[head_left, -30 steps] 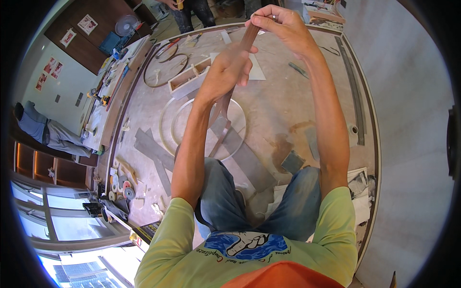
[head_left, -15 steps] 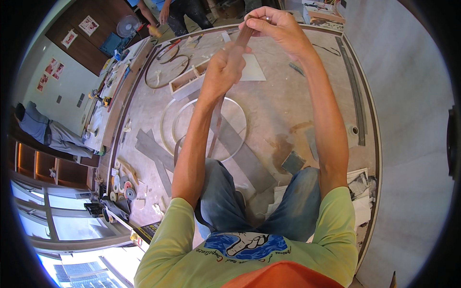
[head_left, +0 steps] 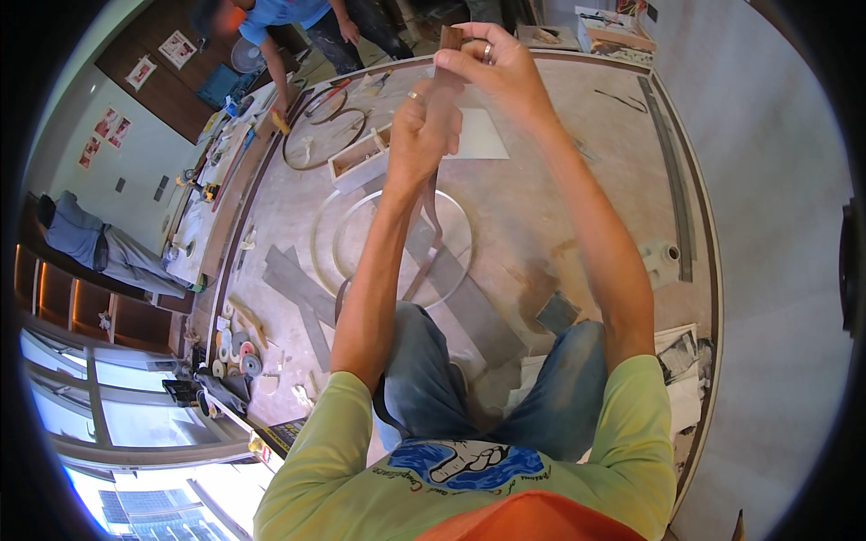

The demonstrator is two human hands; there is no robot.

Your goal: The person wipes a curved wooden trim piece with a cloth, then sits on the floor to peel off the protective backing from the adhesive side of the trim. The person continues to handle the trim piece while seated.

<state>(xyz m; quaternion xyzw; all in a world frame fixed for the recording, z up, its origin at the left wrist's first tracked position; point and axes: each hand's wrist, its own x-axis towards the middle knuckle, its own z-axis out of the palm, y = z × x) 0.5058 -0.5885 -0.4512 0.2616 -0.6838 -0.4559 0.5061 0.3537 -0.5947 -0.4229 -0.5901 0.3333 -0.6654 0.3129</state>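
Observation:
A narrow brown wood-look strip [head_left: 452,39] is in both of my hands at the far side of the board. My left hand [head_left: 421,135] is closed around it just below its upper end. The fingers of my right hand [head_left: 492,59] pinch that upper end. From my left hand the strip's lower length [head_left: 431,203] hangs down in a bend toward my knees. Below it are pale hoops [head_left: 471,239] and flat grey strips [head_left: 474,311] lying crossed. Just beyond my left wrist stands an open wooden box [head_left: 356,164]; a white sheet [head_left: 483,137] lies beside it.
Brown hoops [head_left: 298,164] lie at the far left. A dark square [head_left: 557,313] and a white pipe fitting [head_left: 667,256] are to the right. Several round discs [head_left: 250,362] sit at the left. One person in a blue shirt [head_left: 280,13] reaches toward the board; another [head_left: 81,233] bends over at left.
Both my hands have come slightly down and left with the strip. The person in blue has leaned in, an arm reaching down to the board's far-left edge.

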